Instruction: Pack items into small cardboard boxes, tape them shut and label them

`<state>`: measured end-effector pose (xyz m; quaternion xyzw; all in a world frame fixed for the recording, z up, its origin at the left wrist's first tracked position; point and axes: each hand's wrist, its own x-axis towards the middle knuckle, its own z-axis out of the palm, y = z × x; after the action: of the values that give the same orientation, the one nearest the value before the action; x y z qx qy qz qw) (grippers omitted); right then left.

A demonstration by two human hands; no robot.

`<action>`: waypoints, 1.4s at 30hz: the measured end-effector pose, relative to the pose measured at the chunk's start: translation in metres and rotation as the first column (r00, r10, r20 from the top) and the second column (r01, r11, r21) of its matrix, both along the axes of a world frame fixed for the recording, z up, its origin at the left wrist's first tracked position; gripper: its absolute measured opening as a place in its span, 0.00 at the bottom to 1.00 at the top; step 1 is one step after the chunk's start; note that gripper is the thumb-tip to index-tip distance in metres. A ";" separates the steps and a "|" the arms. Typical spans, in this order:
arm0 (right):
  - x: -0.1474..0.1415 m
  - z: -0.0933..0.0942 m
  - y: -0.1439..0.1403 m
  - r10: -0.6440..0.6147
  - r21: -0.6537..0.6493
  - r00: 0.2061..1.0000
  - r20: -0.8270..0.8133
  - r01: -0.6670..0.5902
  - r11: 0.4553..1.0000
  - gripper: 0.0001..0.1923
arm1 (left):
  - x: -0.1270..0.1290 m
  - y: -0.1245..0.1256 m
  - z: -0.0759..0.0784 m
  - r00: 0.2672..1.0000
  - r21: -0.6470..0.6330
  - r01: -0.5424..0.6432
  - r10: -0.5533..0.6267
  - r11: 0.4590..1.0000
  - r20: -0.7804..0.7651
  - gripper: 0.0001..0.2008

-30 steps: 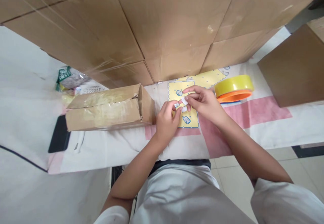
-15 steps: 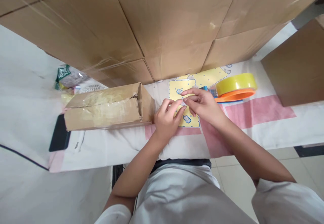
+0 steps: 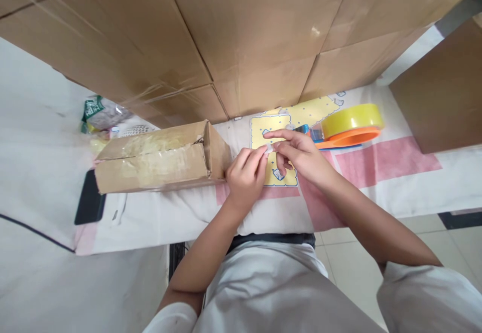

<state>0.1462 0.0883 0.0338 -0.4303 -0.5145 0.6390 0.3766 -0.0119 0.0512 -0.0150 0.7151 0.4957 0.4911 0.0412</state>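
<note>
Head view, looking down on a cloth-covered table (image 3: 395,192) set against a wall of stacked cardboard cartons (image 3: 241,36). The person's left hand (image 3: 244,180) and right hand (image 3: 299,154) meet above a yellow sticker sheet (image 3: 276,144) lying flat on the table. Between the fingertips of both hands sits a small white piece (image 3: 269,148), pinched from the left by thumb and forefinger and from the right by forefinger and thumb; what the piece is cannot be told at this size. Both hands are mostly closed, with the remaining fingers curled loosely; the right forefinger is stretched out along the top of the piece. The small white piece hovers just over the upper middle of the sheet, and small blue-outlined stickers show on the sheet beneath the right hand. Just left of the left hand lies a long cardboard box (image 3: 158,157), its end flap close to the knuckles. To the right of the right hand rests a yellow tape roll (image 3: 352,119) on an orange dispenser (image 3: 348,139). A black flat object (image 3: 90,203) lies at the table's left edge.
</note>
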 end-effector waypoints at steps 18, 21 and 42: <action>-0.017 -0.004 0.018 0.030 0.651 0.808 0.589 -0.496 0.575 0.15 | -0.064 -0.076 0.023 0.935 0.255 -0.334 0.353 0.907 -0.032 0.21; -0.033 -0.003 0.035 0.040 0.624 0.721 0.691 -0.624 0.471 0.16 | -0.122 -0.060 0.035 0.789 0.434 -0.569 0.613 0.698 0.049 0.15; -0.072 -0.022 0.029 -0.055 0.468 0.789 0.612 -0.305 0.830 0.11 | -0.211 -0.007 0.038 0.734 -0.096 -0.613 0.611 0.784 0.298 0.24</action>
<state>0.0745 0.1177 0.0122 -0.4486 -0.7947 0.3203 0.2544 -0.2225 0.0445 0.0229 0.4253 0.6880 0.5861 -0.0476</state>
